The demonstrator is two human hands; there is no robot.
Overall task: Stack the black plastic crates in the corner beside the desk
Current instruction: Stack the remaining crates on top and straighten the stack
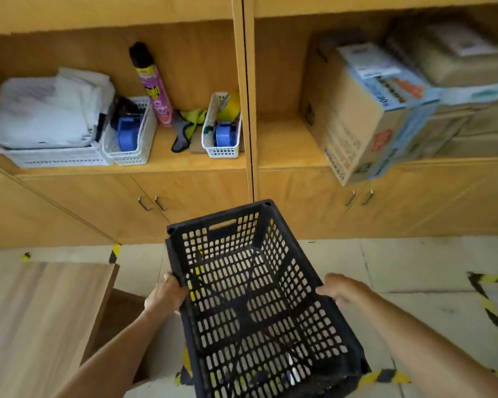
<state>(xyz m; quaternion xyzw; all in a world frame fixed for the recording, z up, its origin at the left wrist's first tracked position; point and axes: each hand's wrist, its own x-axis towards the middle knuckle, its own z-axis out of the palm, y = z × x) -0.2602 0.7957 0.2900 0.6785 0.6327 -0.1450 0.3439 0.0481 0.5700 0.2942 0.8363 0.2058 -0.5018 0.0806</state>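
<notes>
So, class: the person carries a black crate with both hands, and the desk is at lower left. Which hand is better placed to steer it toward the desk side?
Probably left. The left hand grips the black crate on the rim facing the desk; the right hand holds the far rim.

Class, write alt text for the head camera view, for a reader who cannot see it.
Two bare hands, left hand and right hand, hold an empty black crate by its side rims above a tiled floor. Behind stands a wooden cabinet whose shelves hold white baskets, a spray can and cardboard boxes; a desk sits left.
</notes>
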